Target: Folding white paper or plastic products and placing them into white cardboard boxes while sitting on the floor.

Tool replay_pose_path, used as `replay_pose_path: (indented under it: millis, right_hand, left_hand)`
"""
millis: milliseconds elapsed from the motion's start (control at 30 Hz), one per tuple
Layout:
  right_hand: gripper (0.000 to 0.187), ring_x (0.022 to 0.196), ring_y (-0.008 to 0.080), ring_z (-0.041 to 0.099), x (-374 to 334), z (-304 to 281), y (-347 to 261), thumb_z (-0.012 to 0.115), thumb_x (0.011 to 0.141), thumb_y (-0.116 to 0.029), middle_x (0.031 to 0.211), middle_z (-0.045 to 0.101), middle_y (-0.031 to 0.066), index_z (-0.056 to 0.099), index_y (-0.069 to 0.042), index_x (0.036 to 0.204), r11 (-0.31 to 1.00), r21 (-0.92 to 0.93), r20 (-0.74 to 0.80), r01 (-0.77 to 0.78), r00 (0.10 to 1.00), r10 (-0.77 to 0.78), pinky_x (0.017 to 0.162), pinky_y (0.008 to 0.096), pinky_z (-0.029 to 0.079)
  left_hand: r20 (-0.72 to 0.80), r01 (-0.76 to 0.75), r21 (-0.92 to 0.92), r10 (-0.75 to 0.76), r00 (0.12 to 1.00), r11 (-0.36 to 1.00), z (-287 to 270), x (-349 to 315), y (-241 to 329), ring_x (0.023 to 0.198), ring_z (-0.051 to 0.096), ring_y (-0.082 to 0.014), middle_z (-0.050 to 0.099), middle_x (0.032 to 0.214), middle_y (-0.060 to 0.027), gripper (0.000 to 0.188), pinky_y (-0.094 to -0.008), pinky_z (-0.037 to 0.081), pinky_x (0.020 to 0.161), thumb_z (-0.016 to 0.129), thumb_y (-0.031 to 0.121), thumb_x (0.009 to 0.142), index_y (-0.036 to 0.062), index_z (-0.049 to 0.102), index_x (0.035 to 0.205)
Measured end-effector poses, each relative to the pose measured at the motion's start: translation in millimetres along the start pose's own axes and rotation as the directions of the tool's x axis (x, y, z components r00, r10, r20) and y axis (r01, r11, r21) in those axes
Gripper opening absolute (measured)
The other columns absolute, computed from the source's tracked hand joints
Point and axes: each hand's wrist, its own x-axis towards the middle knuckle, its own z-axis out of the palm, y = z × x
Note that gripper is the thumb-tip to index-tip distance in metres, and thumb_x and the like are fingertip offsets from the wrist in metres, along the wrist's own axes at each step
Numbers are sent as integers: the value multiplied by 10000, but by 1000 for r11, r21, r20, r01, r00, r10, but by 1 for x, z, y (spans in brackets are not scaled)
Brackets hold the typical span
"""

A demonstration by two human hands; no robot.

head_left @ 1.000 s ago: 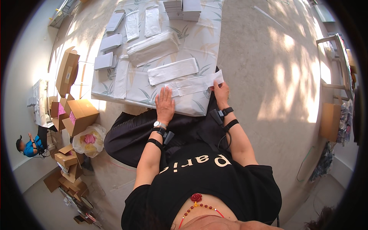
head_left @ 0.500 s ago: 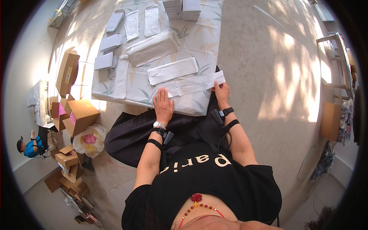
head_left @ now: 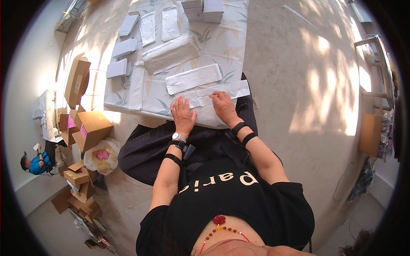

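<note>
A long, thin white strip, paper-like and creased, lies flat along the near edge of the table. On its left end my left hand rests with fingers stretched out, pressing down. My right hand is over the strip's middle with its fingers curled in and their tips against it; whether they pinch anything is hidden. Just beyond lies a second folded white strip. Farther off is a thick pile of such white strips.
The table has a leaf-patterned cover. White box stacks stand at its far end; smaller white boxes line its left side. Open cartons and a plastic bag are on the left floor, near another person.
My right hand has let go of the strip's right end and moved left to its middle. My left hand stays on the left end. The other person's hand has risen with something white.
</note>
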Motion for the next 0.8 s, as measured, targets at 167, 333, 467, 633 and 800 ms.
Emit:
replay_pose_path:
  millis: [167,333,467,633,800]
  right_hand:
    - [353,1192,323,592,0,23,-18,629,889,-51,1263,650,121,675,-48,1239,994,-91,105,53,994,-43,994,435,476]
    - [370,1248,306,564,-5,29,-18,634,896,-82,1304,637,117,673,-46,1263,991,-128,122,49,992,-33,1024,447,453]
    - [372,1254,313,561,-6,26,-17,632,899,-81,1315,633,117,673,-52,1268,991,-124,131,48,991,-31,1028,448,452]
    - [381,1256,314,561,-7,24,-16,623,903,-72,1322,629,114,667,-52,1281,993,-109,131,37,991,-23,1031,452,452]
    - [402,1265,327,553,-9,27,-16,603,907,-59,1327,624,121,654,-43,1305,989,-137,148,57,988,-36,1048,457,445]
  left_hand:
    - [26,-100,-31,101,995,995,2,9,1,1269,533,-308,598,1299,-130,469,-494,364,1086,744,134,798,62,615,1243]
    - [33,-164,-69,166,986,984,14,19,4,1069,600,-281,637,1060,-75,231,-443,426,966,713,121,818,85,633,1032]
    - [-25,-137,-46,136,990,990,23,22,5,992,614,-290,635,988,-80,158,-427,468,867,713,128,824,90,634,955]
    - [-161,74,-329,-133,978,942,28,18,0,909,669,-299,681,979,-102,98,-410,545,801,670,71,871,49,630,958]
    - [56,447,-841,-771,634,306,35,0,-26,882,684,-195,682,1030,-115,132,-324,601,781,629,71,937,14,570,1040]
